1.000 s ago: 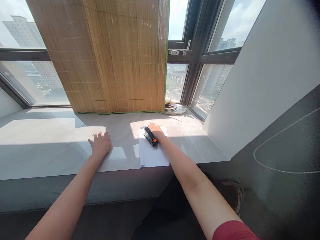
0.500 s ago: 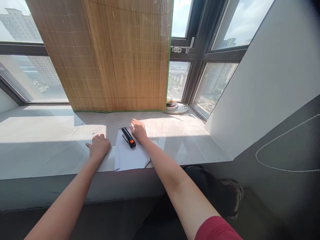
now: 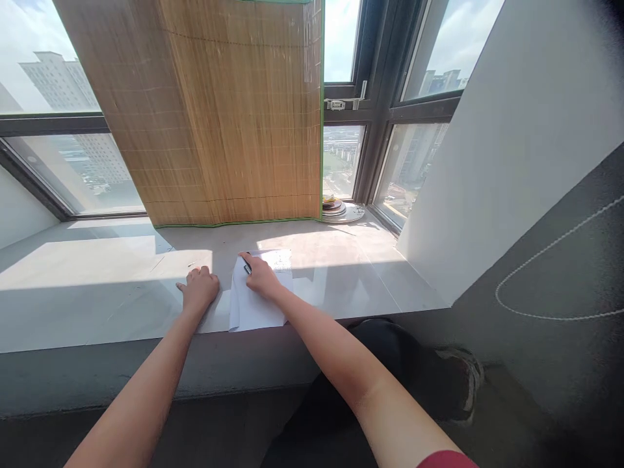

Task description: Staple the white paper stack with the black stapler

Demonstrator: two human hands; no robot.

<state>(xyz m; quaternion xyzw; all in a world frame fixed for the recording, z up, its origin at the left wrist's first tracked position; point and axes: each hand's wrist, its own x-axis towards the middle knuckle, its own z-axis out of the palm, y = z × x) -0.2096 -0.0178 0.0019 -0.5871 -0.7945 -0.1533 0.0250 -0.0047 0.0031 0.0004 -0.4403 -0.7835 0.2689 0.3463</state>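
My right hand (image 3: 263, 278) is closed over a black stapler (image 3: 247, 268), of which only a small dark part shows past the fingers. Beneath it lie white paper sheets (image 3: 256, 314), with writing or print visible near the upper right corner. To the left of the sheets, my left hand (image 3: 199, 286) rests on the pale window sill (image 3: 127, 312), palm down and fingers apart, holding nothing. A tiny object (image 3: 192, 264) lies on the sill just beyond the left fingertips, too small to name.
A bamboo blind (image 3: 244, 130) hangs down to the back of the sill. Stacked plates (image 3: 344, 212) sit in the corner by the window frame. A slanting white wall (image 3: 468, 195) bounds the right side, with a beaded cord (image 3: 536, 316) hanging there.
My right hand has moved from beside the stapler onto it and closed around it, covering its orange part. My left hand stays on the sill. The view has shifted slightly.
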